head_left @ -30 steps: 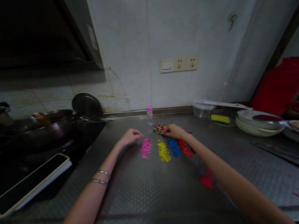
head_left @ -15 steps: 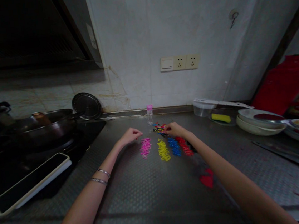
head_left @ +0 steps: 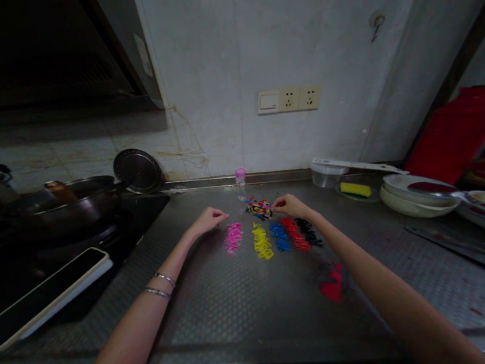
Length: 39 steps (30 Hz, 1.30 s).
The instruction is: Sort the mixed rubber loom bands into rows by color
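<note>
Small coloured pieces lie sorted in rows on the steel counter (head_left: 247, 304): pink (head_left: 233, 238), yellow (head_left: 261, 242), blue (head_left: 280, 236), red (head_left: 294, 234) and black (head_left: 307, 231). A mixed heap (head_left: 258, 207) sits behind them. My right hand (head_left: 288, 206) pinches at the right edge of that heap, fingers closed; what they hold is too small to see. My left hand (head_left: 209, 218) rests curled just above the pink row, fingers closed. A small clear bottle with a pink cap (head_left: 241, 183) stands behind the heap.
A stove with a dark pan (head_left: 70, 204) and lid (head_left: 138, 170) is on the left, a phone (head_left: 40, 295) in front of it. Bowls (head_left: 415, 197), a sponge (head_left: 355, 189), a plastic container (head_left: 327, 175) and a red jug (head_left: 459, 128) are on the right. A red shape (head_left: 331, 287) lies under my right forearm.
My right hand has shifted slightly right at the heap's edge, uncovering the black row. My left hand has stayed by the pink row. The view drifted a little.
</note>
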{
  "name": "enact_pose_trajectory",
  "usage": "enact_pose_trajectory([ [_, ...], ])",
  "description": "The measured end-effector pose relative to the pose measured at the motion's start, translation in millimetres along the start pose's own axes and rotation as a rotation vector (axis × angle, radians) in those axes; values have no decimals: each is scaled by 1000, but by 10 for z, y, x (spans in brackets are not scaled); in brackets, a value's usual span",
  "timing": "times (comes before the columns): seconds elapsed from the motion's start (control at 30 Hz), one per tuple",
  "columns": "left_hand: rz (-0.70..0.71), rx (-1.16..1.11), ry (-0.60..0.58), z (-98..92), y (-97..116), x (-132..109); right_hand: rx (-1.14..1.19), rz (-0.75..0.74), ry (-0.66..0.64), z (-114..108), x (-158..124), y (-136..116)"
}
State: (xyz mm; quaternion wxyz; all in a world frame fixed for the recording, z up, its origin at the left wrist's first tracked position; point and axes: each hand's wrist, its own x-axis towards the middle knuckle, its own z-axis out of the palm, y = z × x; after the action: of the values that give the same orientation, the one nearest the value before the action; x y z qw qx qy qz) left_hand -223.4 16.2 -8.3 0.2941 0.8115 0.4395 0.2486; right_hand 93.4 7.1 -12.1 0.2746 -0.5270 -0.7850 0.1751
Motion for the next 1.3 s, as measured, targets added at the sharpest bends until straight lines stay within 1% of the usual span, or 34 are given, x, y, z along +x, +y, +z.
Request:
enact_pose_trajectory([
  [0.1, -7, 1, 4, 0, 6, -6, 23, 9, -5, 7, -11, -3],
  [0.3, -8, -10, 12, 7, -3, -10, -14, 24, -36, 87, 13, -38],
  [0.47, -11, -13, 16, 12, -37, 4, -14, 28, -85, 115, 53, 15],
  [0.63, 1, -1, 16, 17, -55, 21, -51, 53, -59, 113, 66, 80],
  [0.77, 3, 22, 30, 15, -37, 9, -49, 19, -64, 159, 58, 54],
  [0.93, -11, 18, 15, 8, -16, 1, -59, 0, -47, 203, 56, 8],
  [1.03, -9, 21, 17, 5, -1, 3, -66, -7, -47, 175, 57, -1],
  [1.13, -11, 19, 24, 6, 5, 5, -81, -21, -15, 113, 56, -5],
  [1.3, 2, -3, 55, 12, -8, 21, -53, -32, 40, -60, -27, 10],
])
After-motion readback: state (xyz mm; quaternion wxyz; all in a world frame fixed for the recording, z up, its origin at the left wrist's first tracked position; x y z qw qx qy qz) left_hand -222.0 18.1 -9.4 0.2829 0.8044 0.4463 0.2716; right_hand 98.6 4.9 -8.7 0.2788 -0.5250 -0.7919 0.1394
